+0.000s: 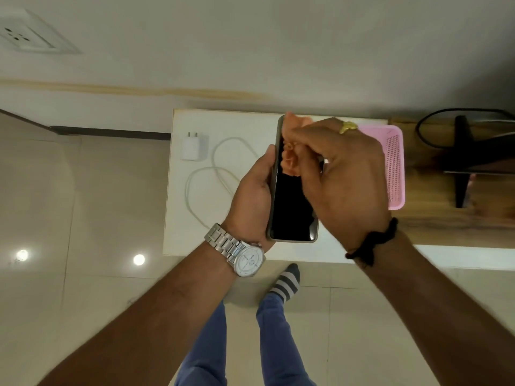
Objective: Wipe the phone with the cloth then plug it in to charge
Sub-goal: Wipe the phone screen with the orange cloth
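Wiping: the cloth (289,160) was pressed against the upper half of the phone (292,201) screen, at the centre of the frame.
Phone: a dark slab with a black, unlit screen and a thin pale rim; it was held upright above the table (223,240), long side running up the frame.
Cloth: small, peach-coloured, bunched into folds; only a crumpled part showed between the fingers and the phone's left edge.
Left hand (253,196): closed around the phone's left edge and lower corner, thumb lying along the rim; a metal watch (245,257) sat on the wrist.
Right hand (342,174): fingers curled tight on the cloth, pushing it onto the glass; a gold ring (347,126) and a black wristband (372,240) showed.
Charger (194,147): white plug lying flat on the table left of the phone, well apart from it.
Cable (211,174): white, looped on the table beside the charger.
Basket (394,168): pink, right of the hands.
Socket (25,34): on the wall, upper left of the frame.
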